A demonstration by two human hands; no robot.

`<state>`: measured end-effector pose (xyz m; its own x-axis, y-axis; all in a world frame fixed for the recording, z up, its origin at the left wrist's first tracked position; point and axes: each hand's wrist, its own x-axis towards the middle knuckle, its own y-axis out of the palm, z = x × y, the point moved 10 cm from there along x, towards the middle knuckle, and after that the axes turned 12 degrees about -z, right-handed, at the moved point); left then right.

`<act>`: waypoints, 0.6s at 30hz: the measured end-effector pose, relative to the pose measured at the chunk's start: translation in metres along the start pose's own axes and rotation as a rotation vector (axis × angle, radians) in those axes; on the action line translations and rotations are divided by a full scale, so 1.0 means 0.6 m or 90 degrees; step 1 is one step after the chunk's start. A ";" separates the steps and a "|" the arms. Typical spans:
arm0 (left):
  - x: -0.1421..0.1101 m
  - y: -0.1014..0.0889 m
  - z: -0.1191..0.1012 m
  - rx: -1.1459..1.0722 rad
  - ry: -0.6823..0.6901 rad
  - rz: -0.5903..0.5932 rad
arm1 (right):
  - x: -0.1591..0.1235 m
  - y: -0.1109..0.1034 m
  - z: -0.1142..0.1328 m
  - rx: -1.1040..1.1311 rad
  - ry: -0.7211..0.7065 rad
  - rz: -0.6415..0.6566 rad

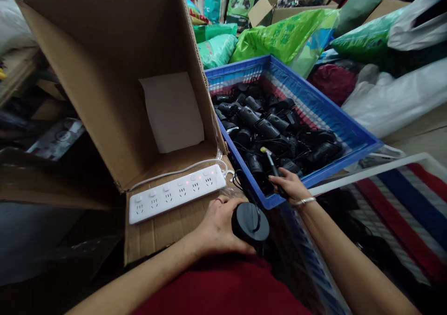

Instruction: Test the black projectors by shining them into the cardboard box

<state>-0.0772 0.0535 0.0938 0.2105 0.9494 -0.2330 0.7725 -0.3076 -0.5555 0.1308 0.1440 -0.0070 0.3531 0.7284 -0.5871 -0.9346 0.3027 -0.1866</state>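
Black device (250, 223) partly hidden by left hand (220, 225).

A deep red garment (223, 289) covers the torso, its cloth plain where it shows; both forearms are bare; a thin, pale bracelet (304, 202) circles the right wrist; a narrow, dark ring (219, 200) bands one of the left hand's (221, 226) fingers.

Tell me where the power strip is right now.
In the head view, the white power strip lies left of centre, at the mouth of the open cardboard box, just beyond the left hand.
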 end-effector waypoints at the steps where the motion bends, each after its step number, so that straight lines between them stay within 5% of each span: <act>1: -0.003 -0.001 -0.005 -0.006 0.017 0.004 | -0.020 -0.020 0.012 -0.002 -0.041 0.001; 4: -0.009 -0.004 -0.017 -0.014 0.065 0.023 | -0.093 -0.081 0.055 -0.057 -0.207 -0.010; 7: -0.011 -0.006 -0.022 -0.009 0.100 0.044 | -0.165 -0.117 0.072 -0.053 -0.264 0.033; 14: -0.014 -0.004 -0.017 0.010 0.133 0.050 | -0.259 -0.130 0.034 -0.366 -0.333 0.133; 18: -0.017 -0.003 -0.015 0.011 0.148 0.042 | -0.289 -0.122 0.015 -0.418 -0.399 0.165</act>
<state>-0.0755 0.0448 0.1047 0.3941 0.9156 -0.0795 0.7424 -0.3681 -0.5598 0.1384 0.0010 0.1154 -0.0896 0.9800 -0.1774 -0.7567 -0.1829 -0.6277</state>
